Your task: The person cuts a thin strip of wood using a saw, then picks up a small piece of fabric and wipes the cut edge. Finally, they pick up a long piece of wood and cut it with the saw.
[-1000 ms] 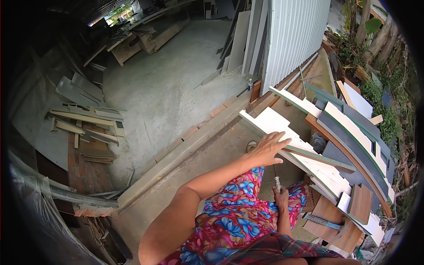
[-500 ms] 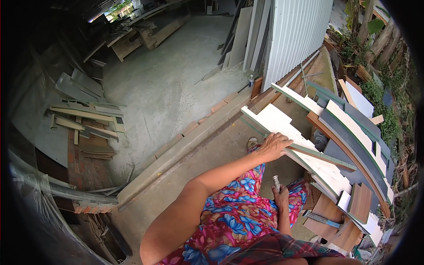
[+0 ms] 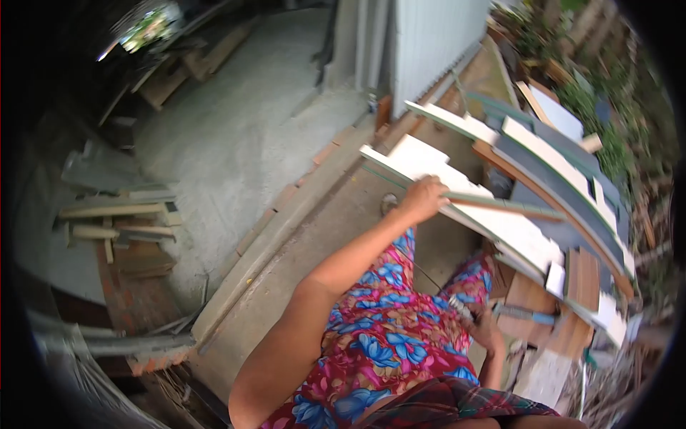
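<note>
My left hand (image 3: 427, 199) is closed around the near end of a narrow board strip (image 3: 507, 206), brown with a greenish edge. This strip lies across a long white board (image 3: 421, 163) with a stepped outline and a green edge. My right hand (image 3: 484, 330) is low by my right thigh, its fingers curled around a short silvery, ribbed rod-shaped tool (image 3: 461, 309); blur hides its exact kind. Just right of that hand, a blue-and-grey handled tool (image 3: 527, 314) lies on brown wood-grain boards (image 3: 525, 289).
More dark grey and white boards (image 3: 554, 168) are stacked at the right, with a curved brown strip (image 3: 564, 207) among them. Board scraps (image 3: 114, 211) lie on the concrete floor (image 3: 214, 136) at the left. A low brick-edged kerb (image 3: 286, 207) crosses diagonally, near a corrugated metal sheet (image 3: 436, 50).
The view has swung, shifting the scene up and left with blur. My right hand has moved right, closer to the blue-handled tool, still holding the silvery tool. My left hand keeps its hold.
</note>
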`<state>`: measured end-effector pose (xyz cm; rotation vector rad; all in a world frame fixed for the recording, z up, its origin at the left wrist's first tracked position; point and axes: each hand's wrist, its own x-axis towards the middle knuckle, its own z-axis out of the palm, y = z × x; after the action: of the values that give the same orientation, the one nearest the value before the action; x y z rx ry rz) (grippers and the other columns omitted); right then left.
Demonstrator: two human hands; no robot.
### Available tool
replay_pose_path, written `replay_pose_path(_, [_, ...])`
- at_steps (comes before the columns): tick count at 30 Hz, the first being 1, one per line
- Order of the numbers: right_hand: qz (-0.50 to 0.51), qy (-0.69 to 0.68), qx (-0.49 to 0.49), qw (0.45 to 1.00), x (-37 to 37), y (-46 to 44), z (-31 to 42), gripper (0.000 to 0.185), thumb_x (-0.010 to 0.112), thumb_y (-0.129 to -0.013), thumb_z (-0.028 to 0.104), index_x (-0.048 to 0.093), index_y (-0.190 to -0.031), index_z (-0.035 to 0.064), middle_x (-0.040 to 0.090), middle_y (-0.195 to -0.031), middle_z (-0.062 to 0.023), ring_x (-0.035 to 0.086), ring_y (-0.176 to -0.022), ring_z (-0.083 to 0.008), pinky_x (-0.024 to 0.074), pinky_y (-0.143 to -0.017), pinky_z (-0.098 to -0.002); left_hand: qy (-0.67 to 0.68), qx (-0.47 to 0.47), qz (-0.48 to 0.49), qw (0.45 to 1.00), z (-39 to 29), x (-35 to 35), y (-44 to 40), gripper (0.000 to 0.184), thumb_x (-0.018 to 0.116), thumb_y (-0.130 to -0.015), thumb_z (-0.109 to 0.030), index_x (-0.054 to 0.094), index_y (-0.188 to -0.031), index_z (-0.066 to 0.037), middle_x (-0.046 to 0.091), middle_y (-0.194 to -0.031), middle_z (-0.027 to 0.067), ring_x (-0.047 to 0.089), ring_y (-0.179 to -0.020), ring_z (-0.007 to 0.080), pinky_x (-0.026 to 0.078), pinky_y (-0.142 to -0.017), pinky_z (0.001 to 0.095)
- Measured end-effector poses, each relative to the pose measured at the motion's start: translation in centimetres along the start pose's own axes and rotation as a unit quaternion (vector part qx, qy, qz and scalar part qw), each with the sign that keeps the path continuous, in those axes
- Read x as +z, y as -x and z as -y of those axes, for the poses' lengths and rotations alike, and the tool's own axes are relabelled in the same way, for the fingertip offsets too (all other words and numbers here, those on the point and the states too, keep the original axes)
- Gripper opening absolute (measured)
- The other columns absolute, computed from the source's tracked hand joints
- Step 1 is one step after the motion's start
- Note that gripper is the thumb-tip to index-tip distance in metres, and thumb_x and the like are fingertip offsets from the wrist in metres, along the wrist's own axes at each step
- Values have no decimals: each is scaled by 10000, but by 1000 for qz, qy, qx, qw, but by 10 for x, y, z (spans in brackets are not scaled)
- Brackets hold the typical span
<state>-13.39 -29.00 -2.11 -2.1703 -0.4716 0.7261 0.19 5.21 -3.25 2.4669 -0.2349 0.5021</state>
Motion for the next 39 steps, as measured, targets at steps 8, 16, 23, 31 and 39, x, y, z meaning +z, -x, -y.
replay_pose_path(8, [-102, -248, 47, 962, -46, 54, 54, 271, 699, -924, 208, 655, -1145, 57, 534, -714, 75, 436, -595, -15, 341, -519, -204, -12, -15, -58, 998, -22, -6, 5, 244, 781, -760, -165, 718, -965, -48, 639, -931, 133, 601, -931, 339, 487, -820, 447])
replay_pose_path(16, [-240, -344, -8, 908, -20, 31, 47, 306, 678, -945, 207, 610, -1201, 54, 563, -782, 70, 445, -601, -9, 341, -510, -188, -7, -24, -84, 996, -48, 8, 12, 278, 788, -756, -138, 716, -1000, -26, 638, -932, 128, 602, -917, 337, 491, -794, 440])
replay_pose_path(23, [-270, -324, -9, 907, -17, 20, 45, 283, 651, -966, 209, 613, -1184, 34, 561, -722, 61, 445, -563, -14, 340, -492, -188, -22, -59, -74, 995, -72, 24, -3, 275, 786, -772, -150, 711, -1008, -30, 633, -969, 110, 600, -949, 321, 486, -805, 449])
replay_pose_path(31, [-291, -308, -12, 906, -14, 9, 46, 364, 536, -1030, 239, 545, -1336, 43, 552, -690, 35, 453, -544, -24, 349, -477, -193, -50, -56, -65, 995, -92, 47, -27, 276, 783, -765, -150, 712, -1015, -59, 640, -966, 107, 598, -956, 324, 479, -797, 455])
replay_pose_path(39, [-305, -244, -6, 920, -15, -6, 60, 447, 484, -1044, 183, 426, -1472, 69, 532, -739, 21, 445, -606, -38, 375, -539, -201, -44, -18, -59, 997, -75, 41, -18, 313, 778, -780, -174, 697, -1063, -67, 627, -972, 92, 568, -993, 303, 433, -832, 445])
